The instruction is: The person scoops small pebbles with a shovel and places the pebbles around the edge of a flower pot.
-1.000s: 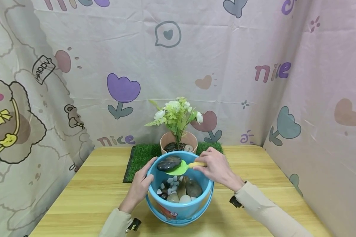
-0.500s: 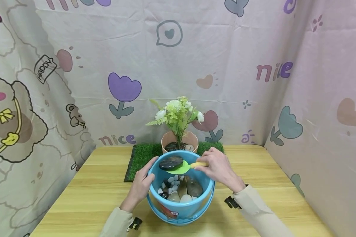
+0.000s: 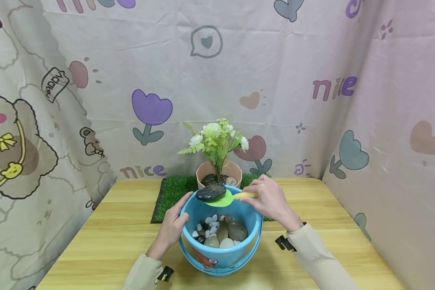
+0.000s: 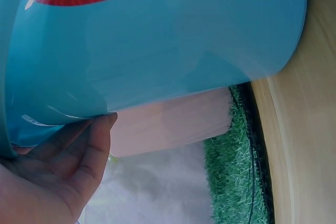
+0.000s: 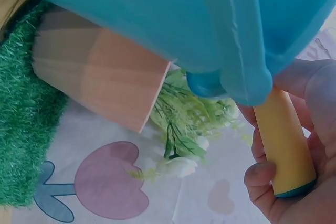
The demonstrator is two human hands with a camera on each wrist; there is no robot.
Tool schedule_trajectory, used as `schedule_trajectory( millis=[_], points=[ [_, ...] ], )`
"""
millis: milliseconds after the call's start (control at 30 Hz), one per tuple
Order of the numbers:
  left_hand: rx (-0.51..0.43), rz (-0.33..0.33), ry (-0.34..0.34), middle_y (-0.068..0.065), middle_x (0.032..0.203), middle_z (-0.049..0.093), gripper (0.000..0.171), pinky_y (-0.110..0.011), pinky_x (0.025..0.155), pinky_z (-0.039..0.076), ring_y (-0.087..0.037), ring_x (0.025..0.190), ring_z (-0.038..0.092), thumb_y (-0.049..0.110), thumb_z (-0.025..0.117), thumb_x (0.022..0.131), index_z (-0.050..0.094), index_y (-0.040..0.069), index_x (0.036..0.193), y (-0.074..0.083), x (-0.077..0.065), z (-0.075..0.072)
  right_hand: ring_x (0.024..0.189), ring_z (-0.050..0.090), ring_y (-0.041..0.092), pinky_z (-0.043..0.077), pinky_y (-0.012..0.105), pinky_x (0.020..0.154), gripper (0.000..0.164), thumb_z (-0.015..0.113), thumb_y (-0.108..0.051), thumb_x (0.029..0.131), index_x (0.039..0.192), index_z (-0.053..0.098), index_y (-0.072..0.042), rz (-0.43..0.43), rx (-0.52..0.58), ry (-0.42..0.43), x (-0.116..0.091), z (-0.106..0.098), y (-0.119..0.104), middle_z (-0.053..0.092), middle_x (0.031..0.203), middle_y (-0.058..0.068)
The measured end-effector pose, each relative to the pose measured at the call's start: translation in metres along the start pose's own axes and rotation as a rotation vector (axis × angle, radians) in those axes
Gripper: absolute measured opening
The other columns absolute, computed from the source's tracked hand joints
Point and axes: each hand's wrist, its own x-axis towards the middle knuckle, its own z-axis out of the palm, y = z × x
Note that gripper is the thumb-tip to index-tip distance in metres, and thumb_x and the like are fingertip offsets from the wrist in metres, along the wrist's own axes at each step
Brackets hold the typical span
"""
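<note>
My right hand (image 3: 269, 199) grips the yellow handle of a small green toy shovel (image 3: 222, 199). On the shovel's blade lies a large dark glossy stone (image 3: 211, 192), level with the far rim of a blue bucket (image 3: 221, 257). My left hand (image 3: 171, 225) holds the bucket's left rim, its fingers against the outer wall in the left wrist view. Inside the bucket are several stones (image 3: 237, 229), grey, brown and white, with small white pebbles (image 3: 212, 225). In the right wrist view the bucket hides the shovel's blade, and only the handle (image 5: 286, 145) shows.
Behind the bucket stands a pink flowerpot (image 3: 204, 170) with white flowers (image 3: 212, 129) and a few stones in it. It sits on a green artificial grass mat (image 3: 166, 197) at the back of the wooden table (image 3: 105, 233). Printed cloth (image 3: 217, 80) hangs around the table.
My right hand has raised the shovel and the dark stone slightly, from inside the bucket's top toward its far rim. The left hand stays on the bucket.
</note>
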Motion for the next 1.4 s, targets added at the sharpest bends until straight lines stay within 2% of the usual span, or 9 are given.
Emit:
schedule_trajectory(
  millis=[267,500,767,1033,1400],
  points=[
    [-0.007,-0.004,-0.011,-0.014,0.144,0.052,0.064,-0.044,0.087,0.055,-0.033,0.123,0.059,0.001,0.041,0.089,0.04,0.018,0.151,0.0,-0.001,0.001,0.074,0.047,0.011,0.036,0.022,0.06,0.025,0.083,-0.035,0.075,0.094,0.081,-0.017,0.008,-0.006,0.014,0.007,-0.007,0.008,0.074,0.086,-0.003],
    [-0.002,0.002,0.0,-0.015,0.143,0.054,0.065,-0.043,0.085,0.056,-0.035,0.12,0.06,0.001,0.041,0.088,0.041,0.017,0.15,0.0,0.0,0.001,0.073,0.048,0.012,0.036,0.024,0.059,0.025,0.081,-0.038,0.076,0.093,0.081,-0.019,0.019,-0.037,0.012,0.014,-0.009,0.014,0.074,0.088,-0.003],
    [0.001,-0.004,0.009,-0.016,0.141,0.055,0.064,-0.046,0.086,0.056,-0.036,0.119,0.061,0.001,0.042,0.088,0.042,0.016,0.15,0.0,-0.001,0.001,0.072,0.044,0.012,0.035,0.026,0.058,0.023,0.078,-0.039,0.079,0.095,0.081,-0.022,0.088,-0.051,-0.021,0.024,-0.005,0.02,0.072,0.089,-0.005],
    [-0.021,-0.011,0.006,-0.015,0.143,0.054,0.065,-0.043,0.085,0.057,-0.036,0.12,0.06,0.0,0.042,0.087,0.042,0.017,0.15,0.001,-0.002,0.001,0.07,0.045,0.014,0.035,0.027,0.058,0.024,0.078,-0.038,0.08,0.095,0.081,-0.02,0.116,-0.067,-0.004,0.03,0.006,0.03,0.071,0.085,-0.004],
    [-0.027,-0.02,-0.006,-0.015,0.144,0.053,0.064,-0.043,0.085,0.057,-0.037,0.121,0.06,0.0,0.041,0.088,0.041,0.016,0.15,0.0,-0.002,0.001,0.072,0.047,0.016,0.041,0.03,0.058,0.017,0.078,-0.035,0.081,0.088,0.081,-0.021,0.126,-0.126,-0.017,0.044,0.035,0.038,0.069,0.079,-0.005]
  ],
)
